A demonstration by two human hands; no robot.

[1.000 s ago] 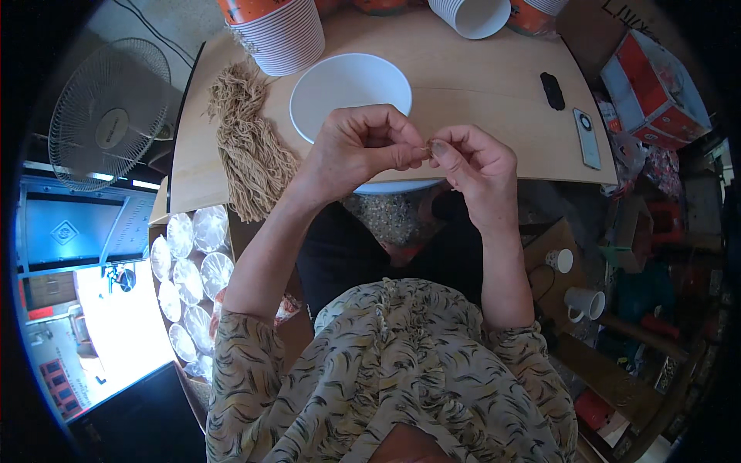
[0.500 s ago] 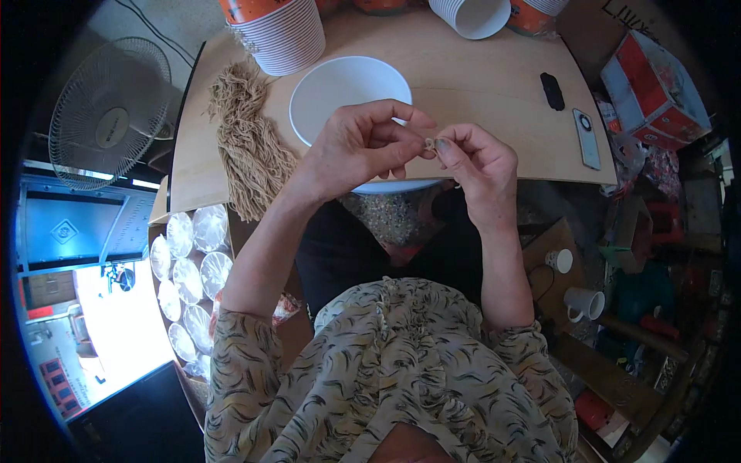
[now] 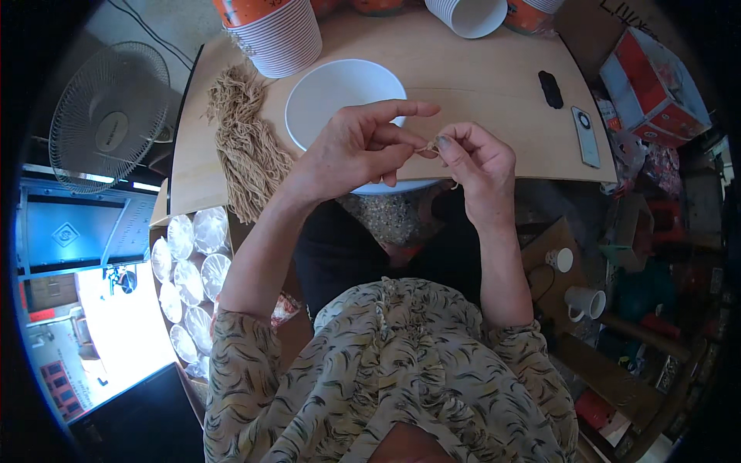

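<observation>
Over the near edge of the table, a short piece of knotted tan cord is between my two hands. My right hand pinches it between thumb and forefinger, with a short end hanging below. My left hand has its forefinger stretched out, while its other fingers curl in toward the cord and meet its left end. How the cord runs at those fingers is partly hidden. Behind my left hand stands a white basin. To its left lies a thick bundle of tan cords, hanging over the table edge.
Stacked paper buckets stand at the back of the table, with a tipped white bucket beside others. A phone and a black object lie right. Left are a fan and a box of wrapped round lids.
My left thumb has drawn back from the cord and the left forefinger has straightened. The right hand keeps its pinch almost in place. The view has shifted slightly.
</observation>
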